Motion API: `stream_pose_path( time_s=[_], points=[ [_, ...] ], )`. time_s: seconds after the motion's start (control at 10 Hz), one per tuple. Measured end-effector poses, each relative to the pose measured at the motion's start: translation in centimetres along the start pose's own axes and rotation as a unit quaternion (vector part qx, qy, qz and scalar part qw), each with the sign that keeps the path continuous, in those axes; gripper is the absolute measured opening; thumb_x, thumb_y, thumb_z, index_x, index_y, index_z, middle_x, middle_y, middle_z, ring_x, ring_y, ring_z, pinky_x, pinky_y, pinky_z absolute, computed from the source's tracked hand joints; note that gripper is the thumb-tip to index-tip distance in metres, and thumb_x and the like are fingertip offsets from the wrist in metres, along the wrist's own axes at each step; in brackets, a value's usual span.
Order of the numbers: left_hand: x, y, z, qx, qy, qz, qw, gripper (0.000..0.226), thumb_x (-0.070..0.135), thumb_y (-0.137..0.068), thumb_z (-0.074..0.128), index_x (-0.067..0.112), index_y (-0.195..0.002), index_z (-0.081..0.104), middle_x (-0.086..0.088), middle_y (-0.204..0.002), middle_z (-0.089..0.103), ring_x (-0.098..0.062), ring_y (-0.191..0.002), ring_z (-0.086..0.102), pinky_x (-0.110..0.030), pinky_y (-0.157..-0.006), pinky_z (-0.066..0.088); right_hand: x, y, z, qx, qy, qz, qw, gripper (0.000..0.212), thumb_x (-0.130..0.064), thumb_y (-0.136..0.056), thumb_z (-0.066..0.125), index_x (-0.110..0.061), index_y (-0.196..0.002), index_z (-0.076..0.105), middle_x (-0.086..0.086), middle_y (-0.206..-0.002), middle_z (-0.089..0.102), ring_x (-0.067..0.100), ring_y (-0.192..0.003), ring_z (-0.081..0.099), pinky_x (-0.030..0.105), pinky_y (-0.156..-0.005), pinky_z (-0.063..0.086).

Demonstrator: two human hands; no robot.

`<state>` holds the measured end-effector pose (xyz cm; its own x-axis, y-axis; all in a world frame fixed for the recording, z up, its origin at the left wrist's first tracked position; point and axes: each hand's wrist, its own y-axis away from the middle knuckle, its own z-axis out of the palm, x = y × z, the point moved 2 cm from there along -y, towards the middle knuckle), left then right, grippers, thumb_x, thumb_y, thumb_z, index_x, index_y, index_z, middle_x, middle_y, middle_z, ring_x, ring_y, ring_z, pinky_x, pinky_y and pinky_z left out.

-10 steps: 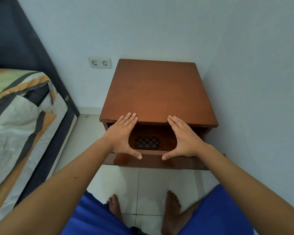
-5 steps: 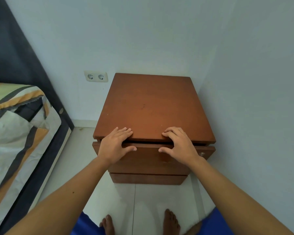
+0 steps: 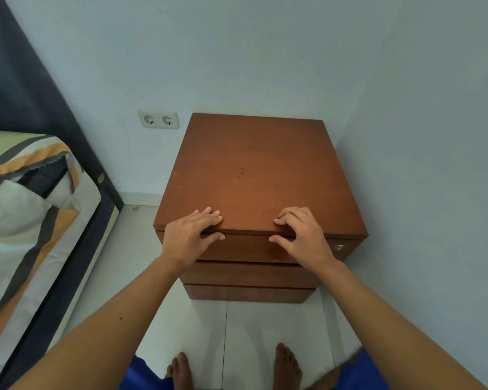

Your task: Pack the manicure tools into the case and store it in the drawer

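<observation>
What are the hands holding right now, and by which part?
Nothing is held. Left hand and right hand rest open on the nightstand's front edge, thumbs against the shut top drawer.

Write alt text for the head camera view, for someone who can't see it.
Two bare hands, left hand and right hand, rest on the front edge of a brown wooden nightstand, its top drawer shut. A striped bed lies left, a white double wall socket behind.
</observation>
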<state>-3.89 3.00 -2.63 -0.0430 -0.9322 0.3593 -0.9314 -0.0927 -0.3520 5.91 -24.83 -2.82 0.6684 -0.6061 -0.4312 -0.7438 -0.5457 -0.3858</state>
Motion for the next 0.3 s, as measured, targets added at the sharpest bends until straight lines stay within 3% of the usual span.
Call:
stream_pose_path(
  time_s=[0.1, 0.2, 0.3],
  points=[
    [0.4, 0.0, -0.3, -0.003, -0.001, -0.010, 1.000, 0.045, 0.047, -0.074, 0.089, 0.032, -0.116, 0.079, 0.009, -0.124, 0.074, -0.012, -0.122, 0.065, -0.032, -0.092, 0.058, -0.3, 0.1, 0.0, -0.007, -0.003, 0.004, 1.000, 0.040, -0.033, -0.079, 0.091, -0.014, -0.110, 0.073, -0.003, -0.116, 0.064, 0.017, -0.113, 0.053, 0.028, -0.098, 0.049],
    [0.3, -1.0, -1.1, -0.007, -0.020, 0.004, 1.000, 0.044, 0.059, -0.077, 0.082, 0.036, -0.114, 0.078, 0.012, -0.122, 0.075, -0.010, -0.117, 0.070, -0.029, -0.084, 0.060, 0.0, -0.5, -0.4, -0.010, -0.022, 0.007, 1.000, 0.038, -0.043, -0.083, 0.086, -0.018, -0.107, 0.073, -0.007, -0.113, 0.062, 0.015, -0.110, 0.053, 0.025, -0.094, 0.048],
    [0.0, -1.8, -1.1, -0.009, 0.010, 0.015, 1.000, 0.043, 0.067, -0.087, 0.067, 0.034, -0.113, 0.077, 0.014, -0.117, 0.075, -0.005, -0.110, 0.068, -0.023, -0.085, 0.056, -0.2, -1.1, -0.5, 0.014, -0.057, 0.027, 0.998, 0.031, -0.051, -0.093, 0.073, -0.022, -0.104, 0.071, -0.012, -0.109, 0.061, 0.011, -0.107, 0.053, 0.024, -0.090, 0.048]
  ],
)
